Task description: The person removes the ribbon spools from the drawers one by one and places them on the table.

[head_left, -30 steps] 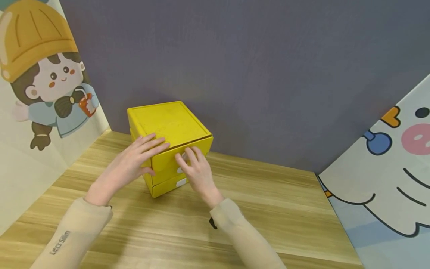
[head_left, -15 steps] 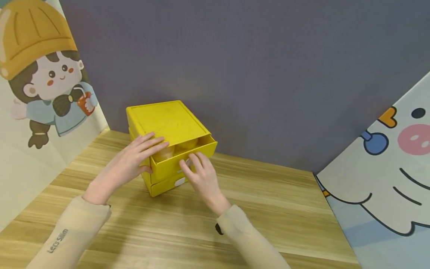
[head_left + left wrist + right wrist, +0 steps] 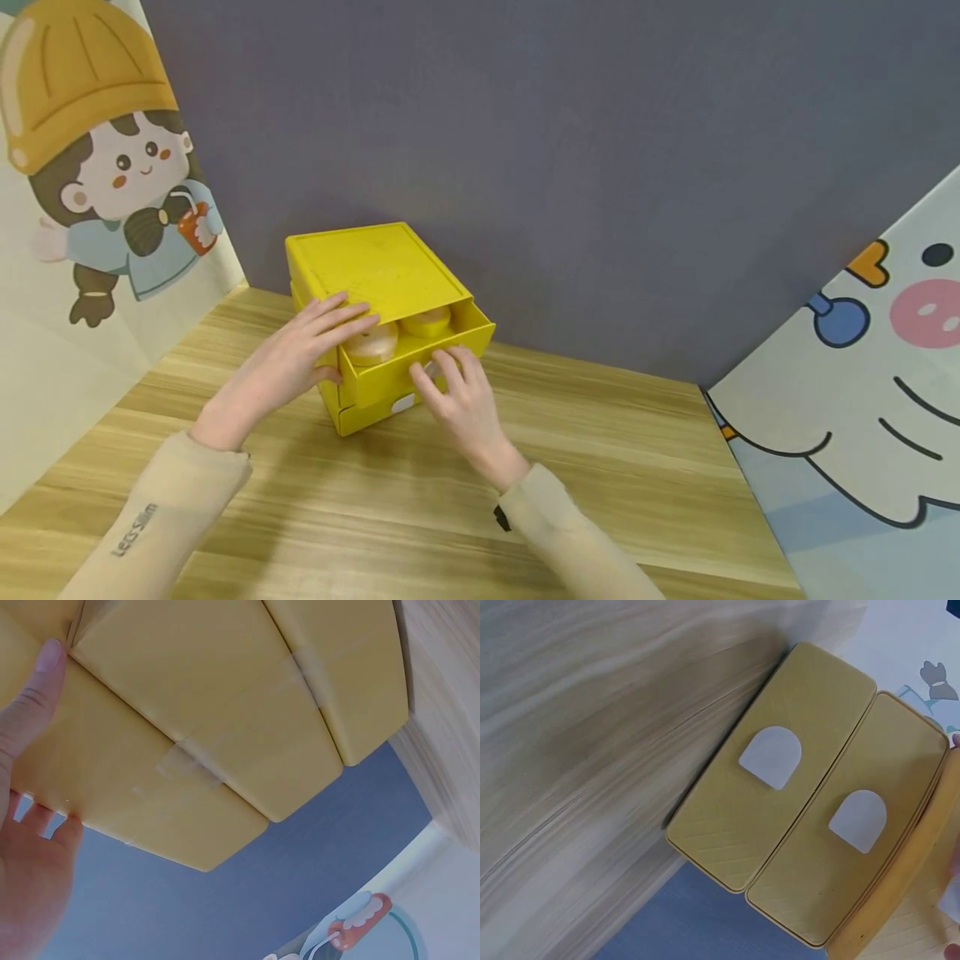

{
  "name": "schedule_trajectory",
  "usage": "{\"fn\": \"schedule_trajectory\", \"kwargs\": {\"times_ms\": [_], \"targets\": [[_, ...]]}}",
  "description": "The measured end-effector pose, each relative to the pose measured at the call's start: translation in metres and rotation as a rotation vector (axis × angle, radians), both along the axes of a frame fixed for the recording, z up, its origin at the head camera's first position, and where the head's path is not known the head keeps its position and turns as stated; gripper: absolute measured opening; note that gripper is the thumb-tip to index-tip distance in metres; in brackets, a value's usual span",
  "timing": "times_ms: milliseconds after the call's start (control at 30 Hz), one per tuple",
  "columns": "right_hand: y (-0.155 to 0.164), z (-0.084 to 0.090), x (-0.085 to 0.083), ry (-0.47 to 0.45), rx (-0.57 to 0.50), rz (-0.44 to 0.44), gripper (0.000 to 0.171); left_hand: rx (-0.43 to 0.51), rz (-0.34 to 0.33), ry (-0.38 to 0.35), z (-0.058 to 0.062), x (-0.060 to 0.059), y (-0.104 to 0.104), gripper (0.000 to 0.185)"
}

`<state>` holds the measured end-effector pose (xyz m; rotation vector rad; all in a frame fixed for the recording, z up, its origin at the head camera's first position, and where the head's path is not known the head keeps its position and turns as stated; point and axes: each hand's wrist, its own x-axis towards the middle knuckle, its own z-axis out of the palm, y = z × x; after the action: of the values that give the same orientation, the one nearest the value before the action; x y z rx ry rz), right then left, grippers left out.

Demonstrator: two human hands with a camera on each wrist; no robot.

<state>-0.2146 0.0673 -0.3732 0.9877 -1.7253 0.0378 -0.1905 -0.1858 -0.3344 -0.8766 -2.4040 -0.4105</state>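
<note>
Left hand, fingers straight, likely braces yellow boxy plastic cabinet at eleven o'clock on wood-grain desk against pull; right hand, curled, pinches white tab handle of part-open top drawer.

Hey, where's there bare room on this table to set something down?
Mostly the wooden tabletop right of the yellow box, bordered by the grey wall, right sleeve and right cartoon panel. Another patch lies before the box, between right sleeve and left sleeve. Crowded: the box's front, with left hand on top, right hand at the open drawer.
</note>
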Motion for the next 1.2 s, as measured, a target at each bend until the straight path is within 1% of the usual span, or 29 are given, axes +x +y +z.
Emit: {"fn": "schedule_trajectory", "kwargs": {"times_ms": [200, 433, 533, 600, 833, 1033, 1200], "targets": [[0.006, 0.001, 0.007, -0.015, -0.001, 0.021, 0.025, -0.008, 0.001, -0.011, 0.001, -0.001, 0.0, 0.096], [0.013, 0.0, 0.016, -0.01, 0.001, 0.028, 0.018, -0.013, 0.004, -0.019, 0.001, 0.0, -0.001, 0.096], [0.016, 0.0, 0.019, 0.0, 0.0, 0.024, 0.022, -0.011, 0.006, -0.023, 0.0, 0.0, -0.001, 0.096], [0.017, 0.001, 0.021, 0.003, -0.004, 0.032, 0.021, -0.009, 0.008, -0.024, 0.0, 0.0, -0.002, 0.096], [0.022, 0.0, 0.024, 0.024, -0.022, 0.066, 0.019, -0.008, 0.004, -0.016, 0.0, -0.001, -0.001, 0.097], [0.025, -0.001, 0.026, 0.043, -0.034, 0.082, 0.013, -0.012, 0.011, -0.013, -0.001, -0.002, 0.0, 0.097], [0.027, 0.0, 0.027, 0.071, -0.044, 0.097, 0.016, -0.01, 0.009, -0.004, -0.001, -0.003, -0.001, 0.096]]}}
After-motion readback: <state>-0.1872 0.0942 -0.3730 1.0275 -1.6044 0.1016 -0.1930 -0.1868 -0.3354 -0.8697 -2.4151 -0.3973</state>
